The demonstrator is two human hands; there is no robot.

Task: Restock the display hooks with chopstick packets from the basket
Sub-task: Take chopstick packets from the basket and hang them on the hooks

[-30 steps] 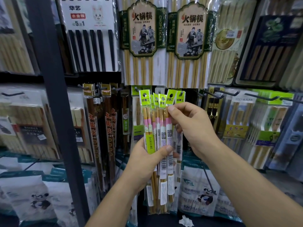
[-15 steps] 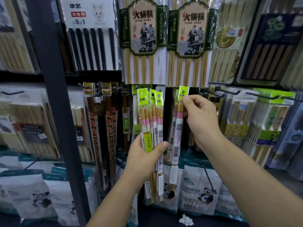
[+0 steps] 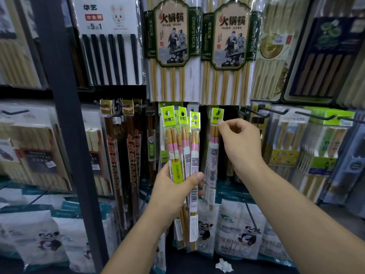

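My left hand point(image 3: 173, 191) grips a bundle of chopstick packets point(image 3: 182, 143) with green header cards and pink-banded sticks, held upright in front of the display. My right hand point(image 3: 240, 144) pinches the header of a single chopstick packet point(image 3: 214, 147) of the same kind, which hangs down to the right of the bundle, its header up against a dark gap in the display. Whether its hole sits on a hook I cannot tell. The basket is not in view.
Bare black hooks point(image 3: 274, 112) stick out at the right. Large hot-pot chopstick packs point(image 3: 171, 48) hang above, dark red packets point(image 3: 132, 155) to the left. A dark upright post point(image 3: 67, 123) stands at left. Panda-print bags point(image 3: 237, 226) hang below; crumpled paper point(image 3: 223, 265) lies on the floor.
My right hand pulled one packet out of the bundle and carried it right and up toward the display. The left hand kept the remaining bundle almost still.
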